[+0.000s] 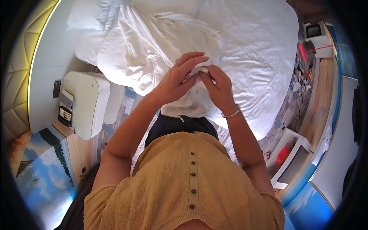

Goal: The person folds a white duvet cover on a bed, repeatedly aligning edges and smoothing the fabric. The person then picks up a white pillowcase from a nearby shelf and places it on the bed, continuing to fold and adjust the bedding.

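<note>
A crumpled white bed cover lies bunched on the bed, and part of it hangs over the near edge in front of me. My right hand pinches a small white corner of this cover between thumb and fingers. Close beside it on the left is my left hand, its fingers stretched out and its thumb apart, pointing toward the pinched corner. Whether the left thumb touches the cloth is hard to make out.
The bed carries a smooth white sheet, with a white pillow at the far left. A white bedside cabinet with a telephone stands left. Litter lies on the floor at right, near a white open-fronted unit.
</note>
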Action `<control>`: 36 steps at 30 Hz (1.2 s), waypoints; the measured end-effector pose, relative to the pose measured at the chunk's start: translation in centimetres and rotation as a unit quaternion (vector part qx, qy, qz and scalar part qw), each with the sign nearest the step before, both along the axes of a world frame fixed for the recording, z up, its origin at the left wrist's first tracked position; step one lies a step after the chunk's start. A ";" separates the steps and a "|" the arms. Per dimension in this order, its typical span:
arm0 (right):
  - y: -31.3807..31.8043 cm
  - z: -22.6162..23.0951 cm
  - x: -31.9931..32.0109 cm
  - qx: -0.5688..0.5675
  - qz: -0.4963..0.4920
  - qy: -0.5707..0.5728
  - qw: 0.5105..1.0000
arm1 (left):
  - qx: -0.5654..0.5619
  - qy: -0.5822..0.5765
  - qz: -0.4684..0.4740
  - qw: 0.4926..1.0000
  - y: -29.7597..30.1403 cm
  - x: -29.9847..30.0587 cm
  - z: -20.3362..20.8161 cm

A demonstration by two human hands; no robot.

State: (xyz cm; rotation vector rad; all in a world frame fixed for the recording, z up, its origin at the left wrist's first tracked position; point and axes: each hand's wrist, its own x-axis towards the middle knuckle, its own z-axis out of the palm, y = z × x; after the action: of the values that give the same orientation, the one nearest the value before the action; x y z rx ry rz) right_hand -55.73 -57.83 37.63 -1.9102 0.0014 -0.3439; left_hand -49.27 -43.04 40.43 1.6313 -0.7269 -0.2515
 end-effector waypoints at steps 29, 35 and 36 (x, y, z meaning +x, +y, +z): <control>-7.9 -13.7 -3.9 -0.203 -0.360 0.027 0.910 | -0.027 0.148 0.099 0.984 6.0 6.4 1.5; -2.6 -37.8 -8.1 0.033 -0.223 0.294 0.929 | 0.002 0.145 0.014 0.989 3.5 4.9 4.2; -1.7 -37.9 -7.7 0.141 -0.225 0.265 0.927 | 0.004 0.147 0.001 0.989 3.2 4.8 4.1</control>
State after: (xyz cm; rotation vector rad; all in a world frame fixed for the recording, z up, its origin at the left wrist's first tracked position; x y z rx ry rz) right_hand -63.46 -59.58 -0.30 -1.6473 0.8187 -0.1090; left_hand -44.48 -39.82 44.52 1.5597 -0.4991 -0.4822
